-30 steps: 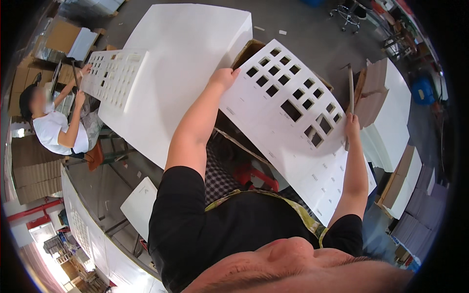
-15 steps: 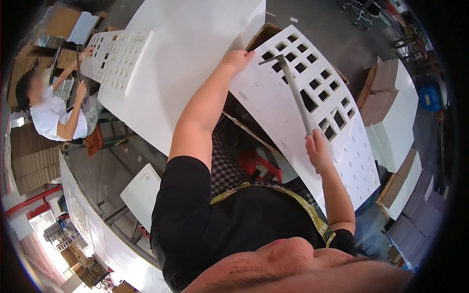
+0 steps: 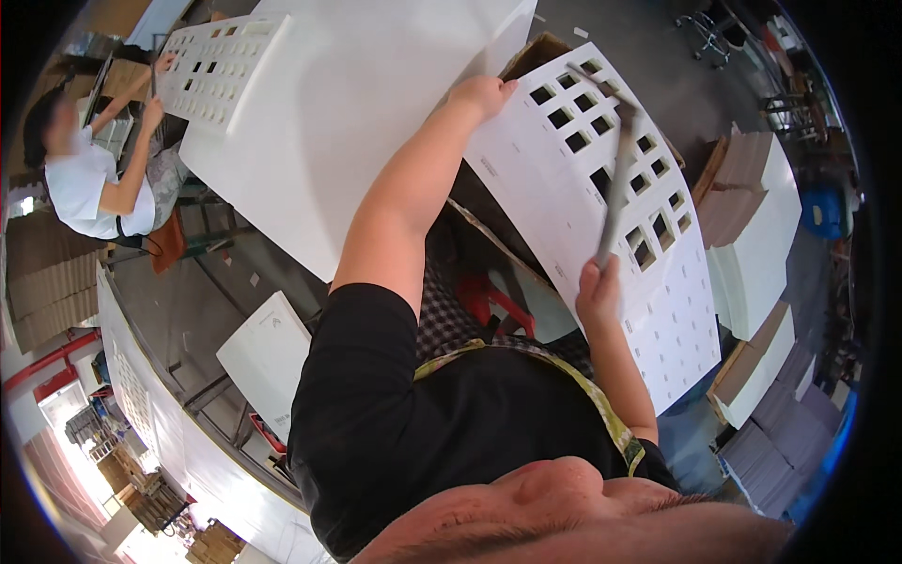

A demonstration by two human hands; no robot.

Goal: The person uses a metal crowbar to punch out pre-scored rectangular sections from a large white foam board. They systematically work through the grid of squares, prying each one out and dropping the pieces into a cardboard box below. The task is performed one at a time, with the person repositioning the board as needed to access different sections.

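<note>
Head view, looking down over the person's black-sleeved shoulders. The left hand (image 3: 482, 94), in the upper centre of the frame, lies closed on the upper edge of a white die-cut sheet (image 3: 583, 202), fingers curled over its rim. This sheet, pierced by rows of small rectangular windows, slants from the upper centre toward the lower right and rests over a brown cardboard box (image 3: 536, 54), of which only corners and edges show at the top and along the sheet's left border; the contents of the box are hidden by the sheet. The right hand (image 3: 598, 289), at centre right, is clenched around the lower end of a slim grey rod-like tool (image 3: 615, 183), whose blurred far end lies over the window rows near the sheet's upper part. To the left of the left forearm a large plain white board (image 3: 319, 122) fills the upper centre. In the upper left, a second person in a white shirt (image 3: 80, 188) holds another perforated white sheet (image 3: 202, 70) with both hands. Along the right edge stand stacks of white and brown sheets (image 3: 752, 254), with a blue container (image 3: 825, 209) beside them; what it holds cannot be told. A red stool (image 3: 489, 296) shows beneath the sheet, near the person's lap, and a small white panel (image 3: 268, 352) lies in the lower left.
</note>
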